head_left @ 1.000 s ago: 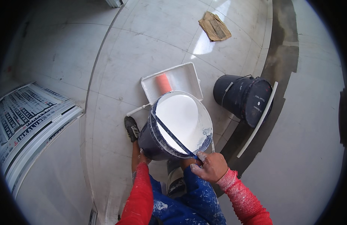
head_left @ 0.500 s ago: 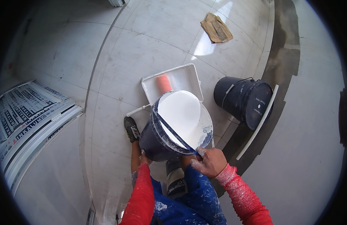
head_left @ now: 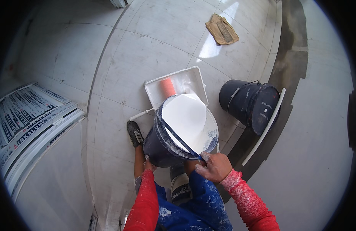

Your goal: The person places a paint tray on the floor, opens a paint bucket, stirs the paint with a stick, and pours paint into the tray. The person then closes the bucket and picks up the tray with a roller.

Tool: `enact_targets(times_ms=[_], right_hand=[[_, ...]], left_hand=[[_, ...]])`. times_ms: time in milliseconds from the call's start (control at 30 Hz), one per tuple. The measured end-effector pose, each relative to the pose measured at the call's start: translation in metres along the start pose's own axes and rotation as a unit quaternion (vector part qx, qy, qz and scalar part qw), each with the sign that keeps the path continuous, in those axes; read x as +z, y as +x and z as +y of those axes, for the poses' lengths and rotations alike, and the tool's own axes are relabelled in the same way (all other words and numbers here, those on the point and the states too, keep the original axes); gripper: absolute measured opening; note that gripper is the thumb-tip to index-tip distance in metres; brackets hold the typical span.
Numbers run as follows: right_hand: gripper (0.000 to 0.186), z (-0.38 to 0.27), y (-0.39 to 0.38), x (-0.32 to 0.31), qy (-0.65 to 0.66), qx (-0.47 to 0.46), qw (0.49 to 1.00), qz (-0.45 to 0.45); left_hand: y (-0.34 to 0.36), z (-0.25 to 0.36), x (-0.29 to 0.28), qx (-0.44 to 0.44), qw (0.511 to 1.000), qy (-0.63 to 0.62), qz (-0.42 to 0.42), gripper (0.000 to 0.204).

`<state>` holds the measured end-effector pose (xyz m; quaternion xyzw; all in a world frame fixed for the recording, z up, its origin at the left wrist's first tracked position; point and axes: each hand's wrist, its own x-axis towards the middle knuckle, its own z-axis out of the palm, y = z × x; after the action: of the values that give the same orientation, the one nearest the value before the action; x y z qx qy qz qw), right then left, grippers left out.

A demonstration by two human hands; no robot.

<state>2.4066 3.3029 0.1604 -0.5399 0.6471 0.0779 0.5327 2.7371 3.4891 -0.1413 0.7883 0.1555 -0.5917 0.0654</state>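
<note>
A dark bucket [head_left: 155,144] of white paint [head_left: 181,115] is held tilted away from me, paint running over its far lip into a white tray [head_left: 151,90]. In that tray lies an orange roller sleeve [head_left: 166,86]; a white handle sticks out at the tray's left. My left hand [head_left: 148,163] grips the bucket low on its near left, fingers partly hidden. My right hand [head_left: 214,166], dusted with white, is closed on the bucket's blue handle [head_left: 174,133] at the near right rim. My shoe [head_left: 135,133] stands just left of the bucket.
A lidded dark bucket [head_left: 243,104] lies on its side at the right, beside a curved white strip [head_left: 262,134] and a dark painted band. A brown paper piece [head_left: 222,29] lies farther off on the tiled floor [head_left: 139,46]. Wrapped white profiles [head_left: 35,119] are at the left.
The bucket has tipped slightly farther forward, and white paint now shows pouring over its far lip into the tray. Both hands have shifted only slightly with it.
</note>
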Motion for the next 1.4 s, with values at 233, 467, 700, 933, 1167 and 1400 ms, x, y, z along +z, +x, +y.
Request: enact_targets(times_ms=[233, 467, 700, 933, 1167, 1400], right_hand=[[0.028, 0.001, 0.001, 0.001, -0.001, -0.003, 1.000, 0.006], [0.028, 0.002, 0.001, 0.000, -0.007, 0.001, 1.000, 0.008], [0.029, 0.003, 0.002, 0.004, -0.014, -0.002, 1.000, 0.016], [0.029, 0.002, 0.003, 0.005, -0.015, -0.011, 1.000, 0.023], [0.028, -0.001, 0.003, 0.004, -0.024, -0.014, 0.999, 0.021], [0.027, -0.007, 0.004, 0.000, -0.028, -0.010, 1.000, 0.008]], left_hand=[[0.007, -0.007, -0.005, 0.014, 1.000, 0.016, -0.007, 0.080], [-0.003, -0.014, 0.004, 0.032, 0.999, 0.038, 0.017, 0.076], [0.000, -0.018, -0.004, 0.018, 0.999, 0.028, -0.020, 0.079], [-0.002, -0.020, -0.004, 0.021, 1.000, 0.013, -0.006, 0.078], [-0.009, -0.020, -0.002, 0.022, 0.999, 0.033, 0.014, 0.078], [-0.016, -0.021, -0.003, 0.028, 0.999, 0.036, -0.008, 0.076]])
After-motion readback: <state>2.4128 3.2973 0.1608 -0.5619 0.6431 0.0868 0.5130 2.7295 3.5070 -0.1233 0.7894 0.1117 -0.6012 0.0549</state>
